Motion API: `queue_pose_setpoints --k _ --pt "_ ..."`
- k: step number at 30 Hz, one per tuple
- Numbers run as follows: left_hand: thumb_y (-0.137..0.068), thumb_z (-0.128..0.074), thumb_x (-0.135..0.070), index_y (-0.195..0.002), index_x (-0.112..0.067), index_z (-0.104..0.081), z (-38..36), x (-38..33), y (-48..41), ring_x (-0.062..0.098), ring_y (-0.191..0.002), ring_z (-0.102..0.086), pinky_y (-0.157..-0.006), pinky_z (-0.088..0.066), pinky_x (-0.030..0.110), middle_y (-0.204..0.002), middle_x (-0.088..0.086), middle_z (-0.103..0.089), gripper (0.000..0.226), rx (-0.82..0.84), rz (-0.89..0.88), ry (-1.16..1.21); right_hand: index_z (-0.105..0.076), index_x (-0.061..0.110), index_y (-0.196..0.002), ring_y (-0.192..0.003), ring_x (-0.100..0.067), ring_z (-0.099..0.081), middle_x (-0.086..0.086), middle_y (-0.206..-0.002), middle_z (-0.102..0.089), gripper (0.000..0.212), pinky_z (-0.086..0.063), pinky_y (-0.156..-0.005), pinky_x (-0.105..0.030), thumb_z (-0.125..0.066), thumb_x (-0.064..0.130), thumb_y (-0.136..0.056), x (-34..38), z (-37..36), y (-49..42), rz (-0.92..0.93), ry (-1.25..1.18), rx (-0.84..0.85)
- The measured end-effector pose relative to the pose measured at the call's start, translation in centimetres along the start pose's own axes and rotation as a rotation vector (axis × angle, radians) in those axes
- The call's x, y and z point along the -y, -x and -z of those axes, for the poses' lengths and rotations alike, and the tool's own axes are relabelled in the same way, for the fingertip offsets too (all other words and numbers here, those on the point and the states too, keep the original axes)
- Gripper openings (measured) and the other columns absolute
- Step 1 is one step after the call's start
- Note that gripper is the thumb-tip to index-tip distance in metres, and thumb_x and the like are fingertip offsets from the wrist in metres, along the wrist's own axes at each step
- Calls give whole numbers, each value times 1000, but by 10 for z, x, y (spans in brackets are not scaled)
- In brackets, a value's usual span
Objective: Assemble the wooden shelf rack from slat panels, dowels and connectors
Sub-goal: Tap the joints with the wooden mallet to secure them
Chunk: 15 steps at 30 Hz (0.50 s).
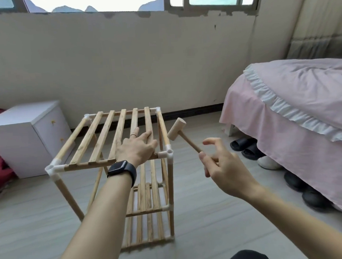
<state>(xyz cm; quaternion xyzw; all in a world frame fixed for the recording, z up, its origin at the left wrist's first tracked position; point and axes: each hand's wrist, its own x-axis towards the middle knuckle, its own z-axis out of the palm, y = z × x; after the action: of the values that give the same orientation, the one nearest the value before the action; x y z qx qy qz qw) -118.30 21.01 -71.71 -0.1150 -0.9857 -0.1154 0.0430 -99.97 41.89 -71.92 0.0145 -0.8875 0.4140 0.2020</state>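
Observation:
The wooden shelf rack [100, 135] stands upright on the floor with three slat tiers joined by dowel legs and white corner connectors [168, 151]. My left hand [137, 148], with a ring and a black watch at the wrist, lies flat on the top slat panel near its front right corner, fingers curled over a slat. My right hand [221, 166] pinches the handle end of a small wooden mallet [176, 130]. The mallet head hovers just right of the top right rail, above the front right connector.
A white cabinet [27, 134] stands left of the rack against the wall. A bed with a pink cover [293, 105] fills the right side, with slippers and shoes [246, 146] under its edge. Grey floor lies around the rack.

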Motion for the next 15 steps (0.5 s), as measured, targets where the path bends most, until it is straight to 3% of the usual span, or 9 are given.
queue_pose_setpoints --k 1,3,5,7,11,15 --pt "-92 -26 -68 -153 -52 -24 -1 0 1 29 -146 -33 -123 -9 56 -169 -6 -10 63 -19 5 -6 -53 34 -110 -55 -10 -60 4 -64 -66 7 -47 -53 -24 -49 37 -105 0 2 2 -13 23 17" --pt "-94 -25 -67 -152 -51 -29 -3 -1 3 29 -147 -31 -122 -12 57 -168 -5 -18 60 -63 25 -2 -61 34 -93 -52 -12 -57 4 -63 -65 18 -45 -51 -32 -48 40 -104 -2 5 4 -16 97 37" --pt "-94 -26 -65 -150 -50 -33 -7 -3 5 29 -147 -30 -121 -12 58 -166 -4 -23 58 -97 45 14 -62 31 -85 -51 -12 -54 4 -59 -61 25 -39 -47 -30 -49 42 -103 -4 8 6 8 268 36" --pt "-94 -27 -65 -150 -51 -34 -8 -4 6 29 -148 -29 -122 -10 58 -166 -4 -23 58 -97 53 31 -63 29 -86 -52 -11 -54 6 -52 -55 28 -33 -47 -25 -48 44 -103 -3 11 4 48 442 34" --pt "-92 -27 -67 -150 -51 -32 -8 0 6 29 -148 -28 -122 -8 57 -167 -4 -21 60 -78 49 40 -62 27 -88 -52 -11 -54 8 -57 -57 30 -33 -48 -23 -43 43 -105 11 20 -10 104 492 90" --pt "-93 -25 -67 -151 -52 -31 -9 0 7 30 -146 -32 -122 -9 57 -167 -4 -19 60 -68 42 24 -60 24 -84 -64 -17 -57 1 -74 -63 37 -43 -57 -36 -38 45 -106 27 23 -25 11 606 249"
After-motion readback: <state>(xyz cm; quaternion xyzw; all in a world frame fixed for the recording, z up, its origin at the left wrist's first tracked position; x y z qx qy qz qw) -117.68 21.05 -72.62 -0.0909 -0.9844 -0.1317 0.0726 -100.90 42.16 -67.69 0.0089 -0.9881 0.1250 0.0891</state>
